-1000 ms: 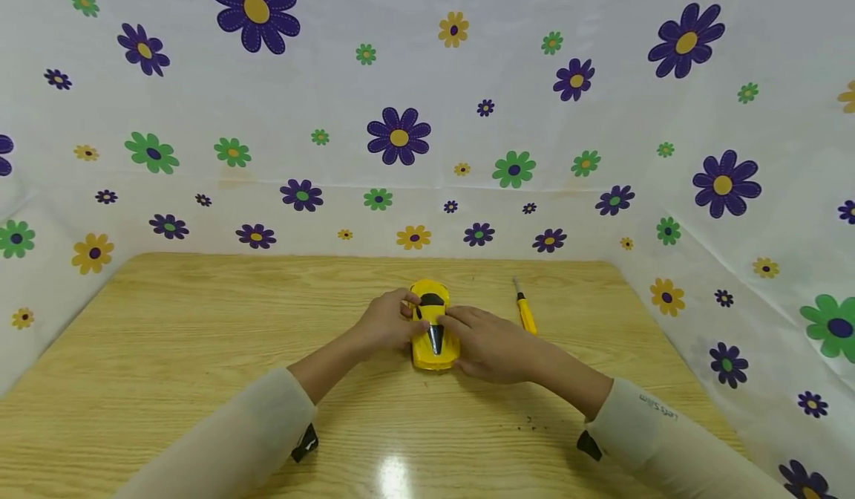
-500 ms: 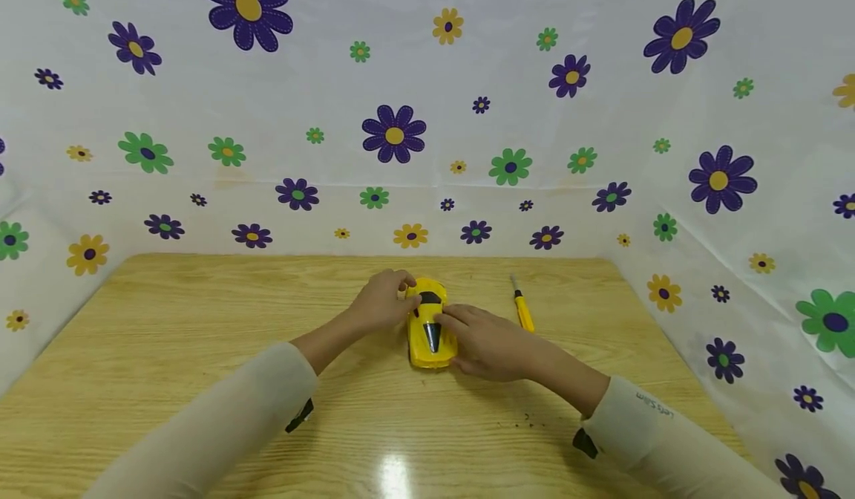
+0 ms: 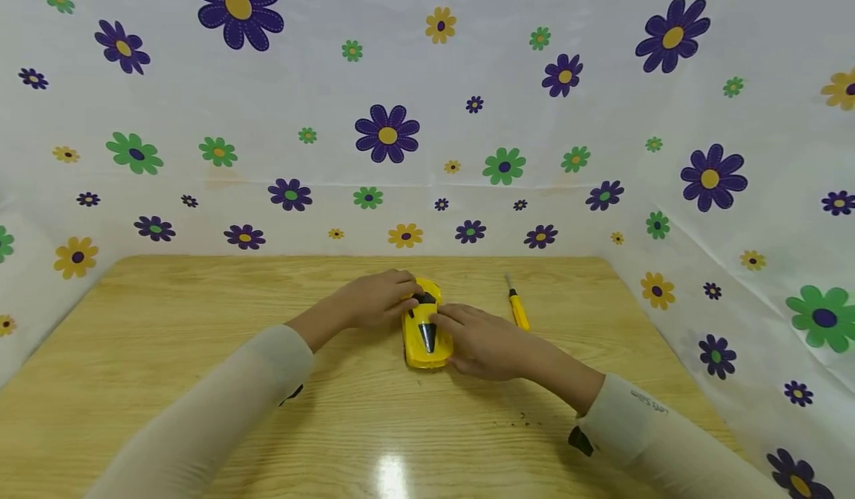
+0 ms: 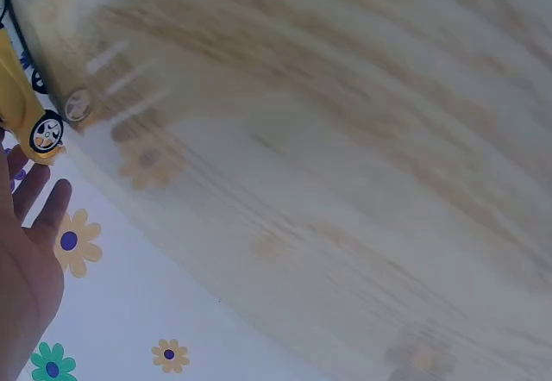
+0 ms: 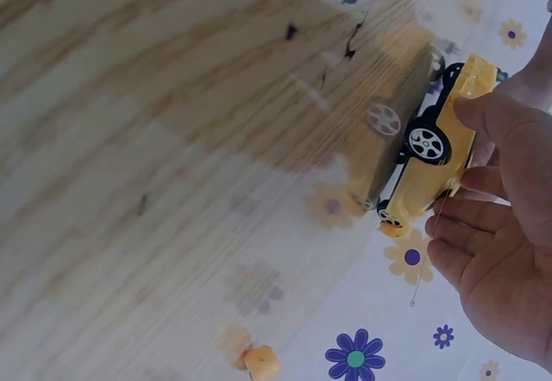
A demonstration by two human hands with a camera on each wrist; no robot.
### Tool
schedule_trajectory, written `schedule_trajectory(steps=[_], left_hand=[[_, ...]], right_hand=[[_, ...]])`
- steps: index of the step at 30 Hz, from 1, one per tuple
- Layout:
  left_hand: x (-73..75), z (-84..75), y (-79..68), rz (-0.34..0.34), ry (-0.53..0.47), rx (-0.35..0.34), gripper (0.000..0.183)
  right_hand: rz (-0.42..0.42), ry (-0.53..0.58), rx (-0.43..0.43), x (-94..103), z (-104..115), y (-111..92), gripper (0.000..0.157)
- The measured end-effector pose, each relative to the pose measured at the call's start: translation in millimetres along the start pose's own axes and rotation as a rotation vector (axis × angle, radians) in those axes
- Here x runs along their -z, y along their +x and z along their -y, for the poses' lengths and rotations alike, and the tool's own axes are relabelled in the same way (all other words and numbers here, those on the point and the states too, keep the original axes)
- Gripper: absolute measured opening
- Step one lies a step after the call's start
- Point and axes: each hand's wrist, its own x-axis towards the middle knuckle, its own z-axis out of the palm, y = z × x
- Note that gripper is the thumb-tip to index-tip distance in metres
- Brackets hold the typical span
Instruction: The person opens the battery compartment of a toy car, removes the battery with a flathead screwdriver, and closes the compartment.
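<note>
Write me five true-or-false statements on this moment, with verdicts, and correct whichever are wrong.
1. The left hand and right hand both touch the yellow toy car. True.
2. The right hand holds the yellow-handled tool. False: it lies on the table, apart from that hand.
3. The toy car is upside down. False: it is roof up, wheels toward the table.
4. Small dark bits lie on the table near the right forearm. True.
5. The cloth behind the table is plain blue. False: it is white with printed flowers.
</note>
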Motion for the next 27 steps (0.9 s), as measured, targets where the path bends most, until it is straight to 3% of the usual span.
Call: schedule_trajectory(steps=[5, 15, 27], left_hand=[[-0.9, 2.2, -3.6, -0.017, 0.009, -0.028, 0.041], [-1.0, 0.7, -8.1, -0.043, 0.075, -0.012, 0.043], [2.3, -14.0, -17.1, -0.075, 0.046, 0.089, 0.042]], right_hand=[[0.007, -0.004, 0.002, 0.3, 1, 0, 0.070], [0.007, -0.053, -0.020, -0.2, -5, -3, 0.072], [0.000, -0.078, -0.042, 5.7, -9, -3, 0.061]])
